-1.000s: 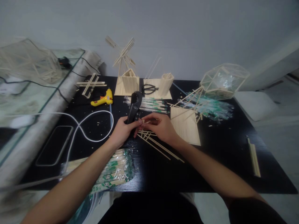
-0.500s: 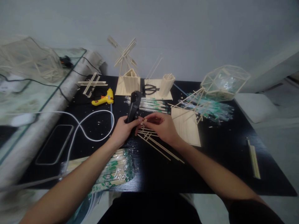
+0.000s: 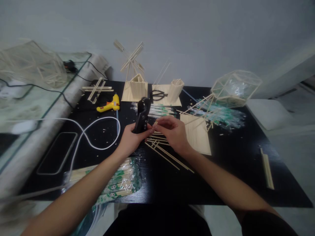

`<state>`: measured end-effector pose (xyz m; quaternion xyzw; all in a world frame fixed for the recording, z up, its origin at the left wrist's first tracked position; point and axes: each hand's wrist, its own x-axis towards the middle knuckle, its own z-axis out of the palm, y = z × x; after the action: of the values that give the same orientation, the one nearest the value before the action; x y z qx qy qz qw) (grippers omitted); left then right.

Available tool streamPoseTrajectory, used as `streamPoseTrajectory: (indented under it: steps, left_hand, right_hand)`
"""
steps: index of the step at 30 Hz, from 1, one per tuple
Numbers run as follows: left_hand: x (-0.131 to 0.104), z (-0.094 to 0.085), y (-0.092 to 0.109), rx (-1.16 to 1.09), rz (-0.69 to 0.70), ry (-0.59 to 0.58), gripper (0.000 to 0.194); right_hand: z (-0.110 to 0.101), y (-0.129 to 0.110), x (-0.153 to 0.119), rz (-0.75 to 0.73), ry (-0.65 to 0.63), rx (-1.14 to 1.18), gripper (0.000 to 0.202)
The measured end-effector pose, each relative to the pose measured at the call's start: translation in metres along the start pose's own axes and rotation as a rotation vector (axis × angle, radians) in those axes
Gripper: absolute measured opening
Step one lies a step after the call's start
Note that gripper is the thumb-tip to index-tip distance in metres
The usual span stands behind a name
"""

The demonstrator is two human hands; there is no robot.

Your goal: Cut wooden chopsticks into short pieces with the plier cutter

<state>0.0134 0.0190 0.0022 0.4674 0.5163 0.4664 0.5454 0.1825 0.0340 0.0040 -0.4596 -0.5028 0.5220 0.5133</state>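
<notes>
My left hand (image 3: pixel 131 140) is closed around a black hand cutter (image 3: pixel 142 116) whose curved jaw points up and away from me. Beside it, my right hand (image 3: pixel 174 133) is in a pinch, with a short piece of wooden stick (image 3: pixel 156 123) at its fingertips. The thumbs of both hands almost meet. Below the fingers, several thin wooden sticks (image 3: pixel 169 156) lie on the black table, some crossing others. A flat wooden panel (image 3: pixel 198 136) rests just right of my right hand, which hides part of it.
A yellow glue gun (image 3: pixel 109 104), a looped white cable (image 3: pixel 85 131) and packs of chopsticks (image 3: pixel 123 178) lie on the left. At the back stand a stick windmill (image 3: pixel 137 88) and a stick cup (image 3: pixel 176 90) near black scissors (image 3: pixel 158 95). A geometric stick frame (image 3: pixel 236 88) sits at right.
My left hand and the cutter have shifted slightly right, the thumb reaching closer to my right fingertips. The cutter's jaw looks turned a little. The right hand has barely moved.
</notes>
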Motion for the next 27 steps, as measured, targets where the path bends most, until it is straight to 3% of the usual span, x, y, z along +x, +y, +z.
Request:
streamPoseTrajectory:
  steps: [15, 20, 27]
  left_hand:
    - [-0.002, -0.001, -0.006, 0.079, 0.032, -0.034, 0.031]
    - [-0.001, -0.003, -0.005, 0.068, 0.016, -0.070, 0.031]
    - [0.001, -0.004, -0.006, 0.039, -0.003, -0.135, 0.030]
  right_hand:
    - [0.004, 0.001, -0.002, 0.022, 0.027, 0.012, 0.019]
    - [0.001, 0.001, -0.001, 0.014, -0.050, 0.008, 0.028]
    - [-0.008, -0.003, 0.007, -0.015, -0.182, -0.037, 0.023]
